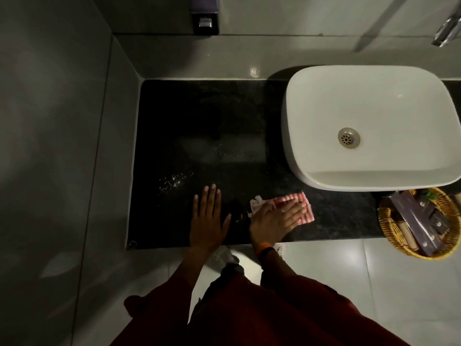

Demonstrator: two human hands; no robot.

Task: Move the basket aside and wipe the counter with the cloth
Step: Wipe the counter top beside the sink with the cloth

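Observation:
A red-and-white striped cloth (305, 208) lies on the black stone counter (199, 136) near its front edge. My right hand (274, 219) lies flat on top of the cloth, fingers pointing right. To its left, my left hand (208, 218) rests flat on the bare counter, fingers spread, holding nothing. A yellow wicker basket (389, 231) with dark boxes and rolls in it sits at the counter's front right, below the basin. White specks (173, 181) dot the counter just beyond my left hand.
A white basin (369, 126) stands on the counter's right half, with a chrome tap (446, 33) on the wall above it. A soap dispenser (204, 16) hangs on the back wall. A tiled wall bounds the counter on the left.

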